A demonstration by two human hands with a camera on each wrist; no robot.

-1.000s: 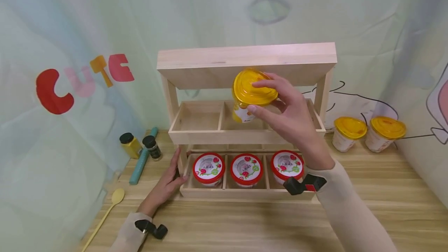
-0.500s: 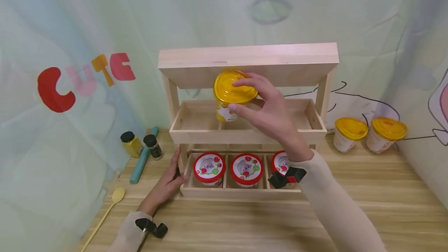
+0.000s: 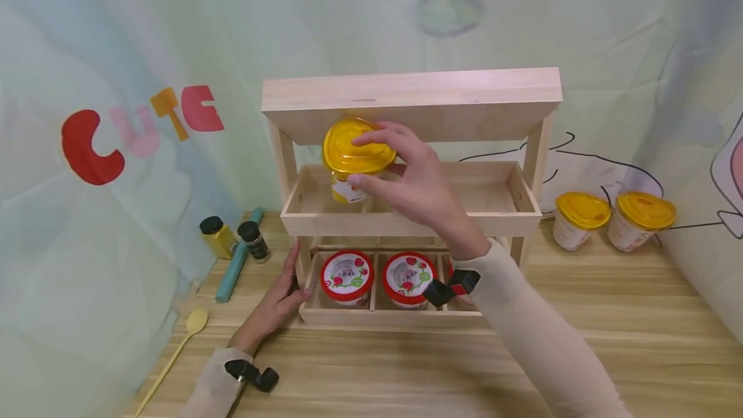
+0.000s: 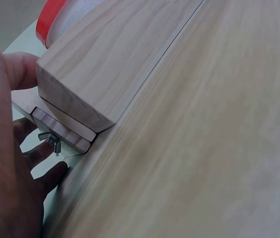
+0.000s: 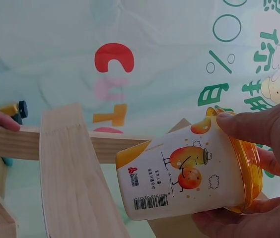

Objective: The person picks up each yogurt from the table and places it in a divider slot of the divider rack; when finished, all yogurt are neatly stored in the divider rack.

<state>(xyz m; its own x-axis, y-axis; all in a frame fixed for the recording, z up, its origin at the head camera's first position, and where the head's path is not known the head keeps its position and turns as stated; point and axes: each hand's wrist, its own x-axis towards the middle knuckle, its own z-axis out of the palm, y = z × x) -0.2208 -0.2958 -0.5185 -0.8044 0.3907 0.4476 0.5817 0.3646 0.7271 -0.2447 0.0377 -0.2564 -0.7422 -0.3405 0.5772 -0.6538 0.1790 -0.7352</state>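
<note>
My right hand [image 3: 415,176] grips a yellow-lidded yogurt cup [image 3: 356,147] by the lid, thumb at the near side. The cup hangs over the left part of the upper tray of a wooden two-tier rack [image 3: 406,89]. In the right wrist view its white side [image 5: 179,173] with fruit drawings faces the camera, tilted. My left hand [image 3: 275,308] holds the lower left corner of the rack; in the left wrist view the thumb lies on the lower tray's corner [image 4: 75,94] and the fingers reach behind. Red-lidded cups [image 3: 347,276] fill the lower compartments; my right wrist partly hides the third.
Two more yellow-lidded cups [image 3: 580,221] stand right of the rack. To its left are a yellow jar [image 3: 217,237], a small dark-capped jar [image 3: 253,242], a teal stick [image 3: 232,276] and a yellow spoon [image 3: 196,322]. The rack's top board overhangs the upper tray.
My right hand has carried the yogurt cup leftward, from over the middle of the upper tray to its left part. My left hand has stayed on the rack's corner.
</note>
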